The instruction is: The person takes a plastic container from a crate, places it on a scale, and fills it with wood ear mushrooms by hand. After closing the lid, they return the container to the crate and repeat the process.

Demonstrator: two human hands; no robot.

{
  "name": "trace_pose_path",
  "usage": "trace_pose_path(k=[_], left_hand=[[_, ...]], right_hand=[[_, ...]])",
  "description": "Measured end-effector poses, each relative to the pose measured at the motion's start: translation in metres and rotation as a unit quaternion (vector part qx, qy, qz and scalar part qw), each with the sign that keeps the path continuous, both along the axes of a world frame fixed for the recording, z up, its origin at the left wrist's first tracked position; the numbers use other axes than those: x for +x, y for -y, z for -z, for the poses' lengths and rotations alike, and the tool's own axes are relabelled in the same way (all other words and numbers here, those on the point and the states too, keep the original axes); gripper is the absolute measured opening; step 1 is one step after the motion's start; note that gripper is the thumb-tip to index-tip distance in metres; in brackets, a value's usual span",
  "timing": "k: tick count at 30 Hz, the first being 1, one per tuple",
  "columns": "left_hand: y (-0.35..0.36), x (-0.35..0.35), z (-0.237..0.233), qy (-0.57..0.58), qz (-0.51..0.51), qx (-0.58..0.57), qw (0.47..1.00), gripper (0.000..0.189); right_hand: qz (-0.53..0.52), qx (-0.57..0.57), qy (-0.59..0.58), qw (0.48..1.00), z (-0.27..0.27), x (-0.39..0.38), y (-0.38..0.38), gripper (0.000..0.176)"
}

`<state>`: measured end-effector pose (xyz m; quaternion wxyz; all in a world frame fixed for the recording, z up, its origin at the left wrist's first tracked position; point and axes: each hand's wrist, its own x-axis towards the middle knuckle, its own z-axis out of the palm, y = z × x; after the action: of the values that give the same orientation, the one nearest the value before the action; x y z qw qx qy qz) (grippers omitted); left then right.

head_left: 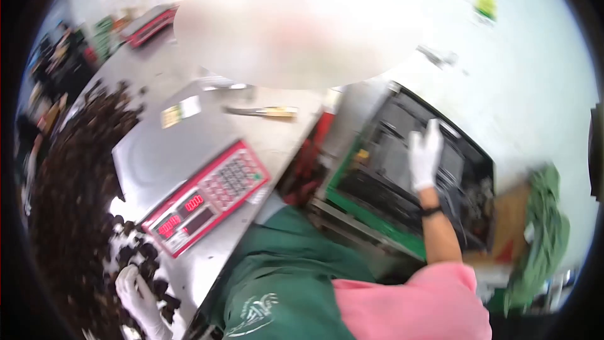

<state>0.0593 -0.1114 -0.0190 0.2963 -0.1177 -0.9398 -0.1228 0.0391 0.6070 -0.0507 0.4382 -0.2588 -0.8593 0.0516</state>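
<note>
My left hand [138,301], in a white glove, is down at the edge of a heap of dark brown, shrivelled pieces [69,214]. Its fingers are curled together among loose pieces, and I cannot tell what is pinched in them. Stretched out to the other side, my right hand [425,156], also white-gloved, has its fingers apart over a black, shallow tray-like unit [390,179] with grey flat panels inside and a green front edge. Between the hands stands a red digital scale [207,198] with lit red numbers and a bare steel plate [176,141].
A knife [263,111] with a light handle lies behind the scale. Further back is a second red scale [151,25]. Green cloth [544,239] hangs over a cardboard box [508,223] at the right. The metal table's edge [251,220] runs beside my green apron.
</note>
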Motion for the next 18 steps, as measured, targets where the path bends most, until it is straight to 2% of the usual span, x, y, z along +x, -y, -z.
trace_pose_path(k=[1,2,3,4,5,6,8,10,12,14,15,18], left_hand=[[-0.003,0.011,-0.003,-0.004,-0.027,0.0,1.0,0.018],[-0.007,0.021,-0.006,-0.003,-0.054,-0.001,0.999,0.018],[-0.005,0.03,-0.004,-0.006,-0.081,0.001,0.997,0.018],[-0.003,0.037,-0.001,-0.009,-0.102,0.004,0.995,0.018],[-0.002,0.044,0.001,-0.001,-0.132,0.0,0.991,0.017],[-0.004,0.049,-0.002,0.011,-0.153,0.009,0.988,0.017],[-0.001,0.059,-0.004,0.022,-0.177,0.039,0.983,0.022],[-0.004,0.068,-0.008,0.005,-0.208,0.041,0.977,0.026],[0.001,0.085,-0.004,0.001,-0.252,0.012,0.968,0.028],[0.01,0.103,0.009,-0.012,-0.277,-0.001,0.961,0.033],[0.011,0.112,0.01,-0.004,-0.297,-0.001,0.955,0.033],[0.017,0.127,0.017,0.016,-0.333,0.006,0.943,0.033]], right_hand=[[-0.13,-0.049,-0.101,0.985,-0.047,-0.014,0.047,0.045],[-0.227,-0.043,-0.112,0.966,-0.082,-0.027,0.085,0.037],[-0.298,0.07,-0.104,0.946,-0.102,-0.04,0.107,0.031],[-0.376,0.11,-0.118,0.912,-0.117,-0.059,0.133,0.029],[-0.428,0.147,-0.084,0.888,-0.136,-0.082,0.155,0.028],[-0.481,0.184,-0.053,0.855,-0.146,-0.112,0.177,0.027],[-0.526,0.11,0.017,0.843,-0.134,-0.187,0.203,0.027],[-0.584,0.075,0.078,0.805,-0.104,-0.283,0.209,0.026],[-0.578,0.096,0.161,0.794,-0.06,-0.359,0.211,0.027],[-0.542,0.167,0.227,0.792,-0.009,-0.424,0.197,0.03],[-0.528,0.154,0.281,0.787,0.006,-0.447,0.19,0.032],[-0.422,0.186,0.38,0.801,0.006,-0.459,0.196,0.035]])
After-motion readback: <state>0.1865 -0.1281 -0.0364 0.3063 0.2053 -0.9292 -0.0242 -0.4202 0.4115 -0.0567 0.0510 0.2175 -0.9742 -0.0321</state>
